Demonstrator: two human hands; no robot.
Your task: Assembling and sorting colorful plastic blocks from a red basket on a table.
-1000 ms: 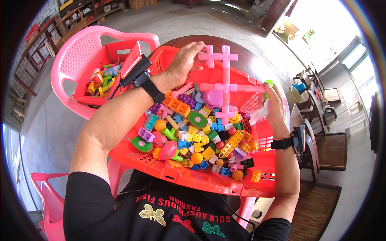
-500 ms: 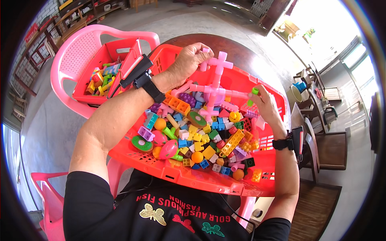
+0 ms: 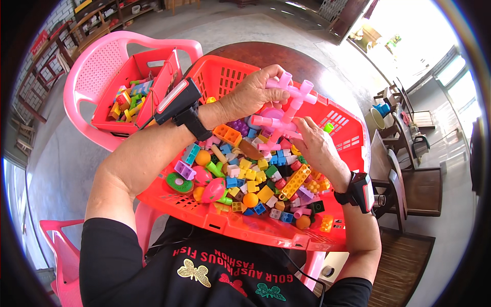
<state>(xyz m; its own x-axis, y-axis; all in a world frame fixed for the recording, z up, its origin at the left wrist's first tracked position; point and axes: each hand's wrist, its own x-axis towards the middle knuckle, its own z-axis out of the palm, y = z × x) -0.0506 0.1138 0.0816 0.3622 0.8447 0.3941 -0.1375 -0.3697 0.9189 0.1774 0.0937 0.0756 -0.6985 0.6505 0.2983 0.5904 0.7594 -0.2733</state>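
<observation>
A pink toy pipe structure (image 3: 295, 106), made of joined tubes and cross-shaped connectors, stands raised over the red basket (image 3: 215, 217). My left hand (image 3: 255, 93) is closed on its upper end, thumb and fingers around a short pink connector. Lower down, my right hand (image 3: 318, 146) grips a side branch of the same structure; its fingertips are partly hidden. A light green connector (image 3: 328, 127) shows just beyond the right hand's knuckles, and I cannot tell whether it is joined to the pipes. Below lie mixed building blocks (image 3: 250, 185), toy fruit halves and orange balls.
The basket rests on a dark round table (image 3: 266, 53). At the left, a pink plastic chair (image 3: 92, 64) holds a smaller red bin (image 3: 171, 69) with more blocks. Wooden chairs (image 3: 422, 192) stand to the right. Another pink chair (image 3: 61, 256) is at lower left.
The pipe structure has tilted and shifted right at its top. My right hand has moved left from the green connector at the branch's end onto the pink tubes; my left hand moved slightly right.
</observation>
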